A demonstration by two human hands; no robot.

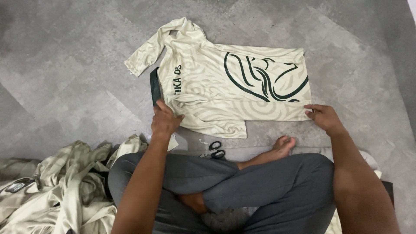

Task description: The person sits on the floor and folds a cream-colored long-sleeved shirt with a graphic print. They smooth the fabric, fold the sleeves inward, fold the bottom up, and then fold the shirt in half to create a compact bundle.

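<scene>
A cream, long-sleeved jersey of smooth, slightly glossy knit fabric, printed all over with pale swirling bands and a large dark green curved emblem, is lying flat on a grey stone-look tiled floor in front of a person sitting cross-legged in grey trousers. The garment is lying sideways to the viewer: the collar end is pointing left and the hem right. One sleeve is stretching up and to the left in soft folds, while the other is lying folded across the body of the jersey, forming a flat rectangular flap near the lower edge. A dark, flat rectangular piece is showing from beneath the collar end.

The left hand is pressing down on the lower left corner of the jersey with fingers loosely curled; whether it is pinching the cloth cannot be told. The right hand is resting at the lower right corner of the hem, its fingertips curling onto the edge of the fabric, apparently gripping it lightly.

A small pair of black-handled metal scissors is lying closed on the floor just in front of the legs, between the two arms. A crumpled heap of similar cream patterned garments is lying at the lower left, its surface falling in shiny, irregular folds.
</scene>
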